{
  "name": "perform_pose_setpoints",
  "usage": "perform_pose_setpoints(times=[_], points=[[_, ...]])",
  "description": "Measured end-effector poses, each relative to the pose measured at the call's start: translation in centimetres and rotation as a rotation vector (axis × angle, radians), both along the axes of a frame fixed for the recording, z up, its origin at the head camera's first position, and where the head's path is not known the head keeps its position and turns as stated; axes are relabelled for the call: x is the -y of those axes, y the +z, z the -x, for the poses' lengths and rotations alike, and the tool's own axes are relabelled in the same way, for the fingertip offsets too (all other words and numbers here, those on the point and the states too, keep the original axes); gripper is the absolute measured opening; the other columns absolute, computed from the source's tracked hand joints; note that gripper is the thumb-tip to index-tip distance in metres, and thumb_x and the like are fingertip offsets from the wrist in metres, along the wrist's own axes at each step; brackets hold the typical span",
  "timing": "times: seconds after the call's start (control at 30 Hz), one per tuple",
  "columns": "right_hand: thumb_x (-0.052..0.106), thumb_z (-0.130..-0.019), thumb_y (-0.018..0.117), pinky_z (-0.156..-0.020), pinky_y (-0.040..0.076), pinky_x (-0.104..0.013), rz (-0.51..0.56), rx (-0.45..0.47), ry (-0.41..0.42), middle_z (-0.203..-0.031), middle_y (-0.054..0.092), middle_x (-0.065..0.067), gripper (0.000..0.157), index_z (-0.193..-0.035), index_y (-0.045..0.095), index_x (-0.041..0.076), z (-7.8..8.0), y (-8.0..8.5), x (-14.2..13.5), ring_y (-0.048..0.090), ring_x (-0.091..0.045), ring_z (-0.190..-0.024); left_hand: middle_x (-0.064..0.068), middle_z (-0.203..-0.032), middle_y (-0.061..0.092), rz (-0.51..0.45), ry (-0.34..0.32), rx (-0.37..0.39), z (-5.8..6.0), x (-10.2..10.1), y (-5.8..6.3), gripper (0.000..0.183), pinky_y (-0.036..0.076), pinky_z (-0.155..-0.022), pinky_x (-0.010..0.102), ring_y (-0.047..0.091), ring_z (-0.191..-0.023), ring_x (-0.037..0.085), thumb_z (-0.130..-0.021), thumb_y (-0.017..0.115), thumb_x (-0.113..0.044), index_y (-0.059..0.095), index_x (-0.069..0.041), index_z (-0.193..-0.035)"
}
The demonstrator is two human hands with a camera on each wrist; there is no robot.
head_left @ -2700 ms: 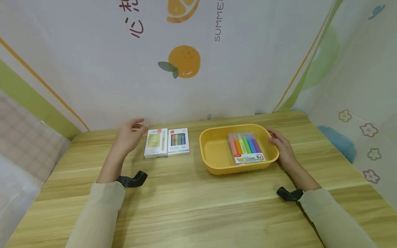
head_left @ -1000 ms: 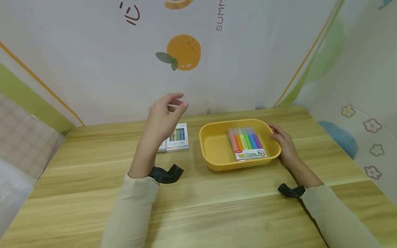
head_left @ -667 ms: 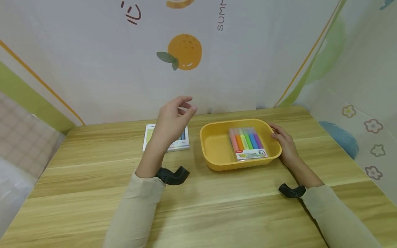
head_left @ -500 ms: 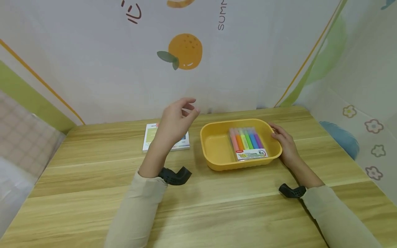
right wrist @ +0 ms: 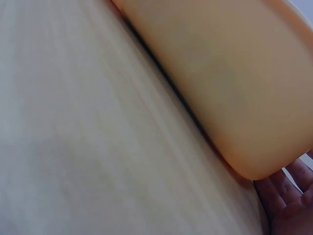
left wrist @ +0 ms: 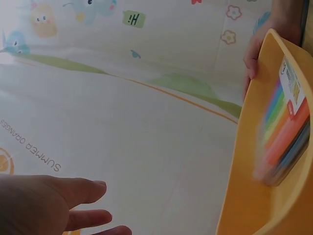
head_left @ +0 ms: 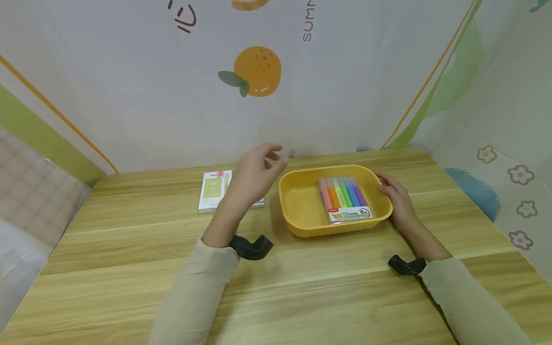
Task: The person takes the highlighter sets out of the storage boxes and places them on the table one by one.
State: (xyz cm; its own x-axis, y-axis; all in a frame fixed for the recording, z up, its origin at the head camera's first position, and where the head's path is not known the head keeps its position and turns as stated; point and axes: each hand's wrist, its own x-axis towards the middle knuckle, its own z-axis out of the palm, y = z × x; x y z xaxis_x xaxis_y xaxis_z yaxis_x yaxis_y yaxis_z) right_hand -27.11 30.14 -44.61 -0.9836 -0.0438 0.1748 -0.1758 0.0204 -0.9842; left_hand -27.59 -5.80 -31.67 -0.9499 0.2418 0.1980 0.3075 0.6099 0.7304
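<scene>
My left hand (head_left: 254,175) hovers in front of the wall, left of a yellow plastic basket (head_left: 301,208), its fingers loosely bent with nothing in them. The left wrist view shows its thumb and fingers (left wrist: 88,190) apart from the basket. At the basket's right end, my right hand (head_left: 398,201) holds the rim, fingers around the outside; the right wrist view catches part of it (right wrist: 288,196) behind the corner. Inside the basket lies a clear pack of coloured highlighters (head_left: 344,199). A white and yellow-green box (head_left: 212,189) lies under my left forearm's far side; a second white box (head_left: 258,204) is mostly hidden.
The wooden table (head_left: 302,292) ends at the back against a white wall cloth (head_left: 336,105) printed with oranges. On the right hangs another printed cloth (head_left: 509,124). Each wrist carries a black mount, such as the left one (head_left: 252,247).
My left hand has moved right from beside the boxes, across above them, then slightly lower towards the basket. The right hand stays at the basket. The head view has tilted down a little.
</scene>
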Motion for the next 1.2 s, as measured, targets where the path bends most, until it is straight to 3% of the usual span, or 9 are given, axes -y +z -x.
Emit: perform_pose_setpoints(times=[0.2, 0.63, 1.2], points=[[0.015, -0.108, 0.042, -0.087, 0.053, -0.012, -0.014, 0.007, -0.002, -0.126, 0.059, 0.012, 0.045, -0.151, 0.042, 0.002, 0.0, 0.0, 0.0, 0.060, -0.002, -0.110, 0.007, -0.123, 0.069, 0.015, -0.006, 0.010, 0.3, -0.4, -0.7, 0.044, 0.058, -0.078, 0.037, 0.068, -0.097, 0.021, -0.101, 0.061, -0.036, 0.059, -0.016, -0.140], [0.015, -0.108, 0.042, -0.088, 0.053, -0.011, -0.014, 0.004, 0.004, -0.127, 0.058, 0.011, 0.045, -0.151, 0.041, 0.002, 0.1, -0.1, -0.1, 0.059, -0.002, -0.110, 0.006, -0.127, 0.067, 0.072, -0.021, 0.070, 0.5, -1.2, -1.7, 0.048, 0.058, -0.085, 0.041, 0.067, -0.106, 0.023, -0.101, 0.059, -0.041, 0.056, -0.017, -0.142], [0.017, -0.108, 0.041, -0.090, 0.052, -0.011, -0.039, 0.007, 0.001, -0.127, 0.056, 0.009, 0.046, -0.151, 0.041, 0.002, 0.1, -0.1, -0.1, 0.058, -0.003, -0.112, 0.008, -0.131, 0.067, 0.178, -0.059, 0.077, 0.9, -2.1, -2.9, 0.049, 0.058, -0.087, 0.043, 0.067, -0.111, 0.025, -0.101, 0.061, -0.040, 0.057, -0.015, -0.142]])
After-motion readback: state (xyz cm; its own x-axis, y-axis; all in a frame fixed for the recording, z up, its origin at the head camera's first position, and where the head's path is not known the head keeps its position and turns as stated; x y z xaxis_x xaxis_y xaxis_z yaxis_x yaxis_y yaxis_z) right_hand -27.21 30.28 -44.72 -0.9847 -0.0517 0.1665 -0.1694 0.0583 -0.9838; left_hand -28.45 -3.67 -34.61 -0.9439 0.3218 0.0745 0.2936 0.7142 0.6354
